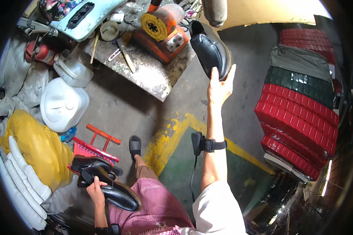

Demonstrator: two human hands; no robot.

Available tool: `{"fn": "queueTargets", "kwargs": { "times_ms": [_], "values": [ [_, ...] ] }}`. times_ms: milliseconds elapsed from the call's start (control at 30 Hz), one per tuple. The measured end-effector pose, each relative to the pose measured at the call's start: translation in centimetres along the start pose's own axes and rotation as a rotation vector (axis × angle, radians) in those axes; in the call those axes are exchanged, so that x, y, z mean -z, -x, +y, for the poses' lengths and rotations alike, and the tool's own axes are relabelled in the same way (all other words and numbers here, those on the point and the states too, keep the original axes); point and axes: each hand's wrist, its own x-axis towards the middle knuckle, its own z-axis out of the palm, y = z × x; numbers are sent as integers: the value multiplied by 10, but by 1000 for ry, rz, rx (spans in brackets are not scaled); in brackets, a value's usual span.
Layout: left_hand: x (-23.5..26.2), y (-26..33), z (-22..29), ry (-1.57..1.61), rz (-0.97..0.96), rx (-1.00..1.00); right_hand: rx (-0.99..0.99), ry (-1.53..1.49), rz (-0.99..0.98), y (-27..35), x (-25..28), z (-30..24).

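Stretched out ahead, my right hand [220,91] grips a black leather shoe [211,55] by its toe end, with thumb and fingers on either side. The opening of this shoe points away from me, close to a grey metal cylinder [215,13]. Low on the left, my left hand [96,191] is closed on a second black leather shoe [123,196], thumb at its opening and toe toward me. Beneath and beyond that one, another dark shoe [91,161] rests on a red stool [91,150].
A stained workbench [157,84] carries an orange grinding machine [164,43], a cup [109,30] and hand tools [125,56]. White plastic containers [62,103] and a yellow sack [37,147] stand at left. Red and green boxes [298,117] are stacked at right.
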Motion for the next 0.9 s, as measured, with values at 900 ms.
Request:
{"fn": "queueTargets", "kwargs": {
  "times_ms": [900],
  "values": [
    [2, -10, -2, 36, 36, -19, -620, -777, 31, -31, -27, 17]
  ]
}}
